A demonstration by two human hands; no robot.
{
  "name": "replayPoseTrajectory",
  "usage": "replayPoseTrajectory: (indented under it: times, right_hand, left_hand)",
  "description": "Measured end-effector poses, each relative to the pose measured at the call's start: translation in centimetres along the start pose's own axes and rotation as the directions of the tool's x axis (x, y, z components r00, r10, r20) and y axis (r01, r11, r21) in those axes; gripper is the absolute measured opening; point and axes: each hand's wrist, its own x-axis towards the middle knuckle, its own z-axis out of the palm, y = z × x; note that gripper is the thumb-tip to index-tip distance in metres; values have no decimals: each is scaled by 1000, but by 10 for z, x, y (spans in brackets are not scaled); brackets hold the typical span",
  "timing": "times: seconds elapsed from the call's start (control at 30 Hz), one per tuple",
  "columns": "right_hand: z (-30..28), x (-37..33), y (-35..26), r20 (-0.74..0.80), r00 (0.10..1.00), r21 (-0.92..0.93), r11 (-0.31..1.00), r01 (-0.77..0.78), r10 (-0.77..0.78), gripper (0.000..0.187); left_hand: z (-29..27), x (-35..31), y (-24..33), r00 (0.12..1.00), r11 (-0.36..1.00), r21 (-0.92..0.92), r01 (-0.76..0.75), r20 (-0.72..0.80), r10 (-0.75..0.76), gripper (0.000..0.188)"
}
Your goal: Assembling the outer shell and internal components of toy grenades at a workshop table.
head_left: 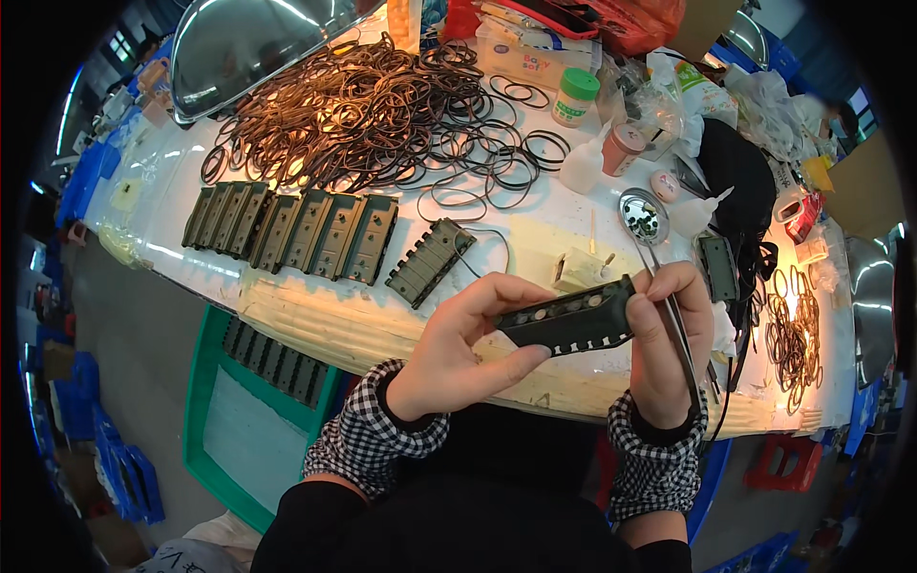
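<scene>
My left hand (458, 349) grips one end of a dark green, channel-shaped plastic part (564, 325) with a row of slots along its near edge. Round light spots show along the inside of its channel. The fingers of my right hand (664, 349) pinch metal tweezers (680, 336) and touch the part's other end. Beyond that hand stands a round metal dish (623, 212) with small dark pieces in it. A ribbed green part (427, 263) with a thin band by it lies left of my hands, next to a row of similar parts (325, 234).
A large heap of dark rubber bands (353, 115) covers the table's back. A green-capped jar (575, 95), a squeeze bottle (695, 216) and a black bag (735, 177) stand back right. More bands (795, 334) lie far right. Below the table edge, a green crate (199, 420) holds ribbed parts.
</scene>
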Motion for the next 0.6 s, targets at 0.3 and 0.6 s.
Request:
replayPoseTrajectory:
  times: [0.3, 0.6]
  right_hand:
    - [1, 6, 26, 61, 992, -461, 878, 126, -110, 14]
    - [29, 5, 12, 289, 876, -589, 651, 480, -385, 21]
  left_hand:
    - [-30, 6, 12, 825, 686, 603, -407, -81, 560, 22]
    - [-43, 26, 22, 909, 673, 629, -390, 146, 391, 20]
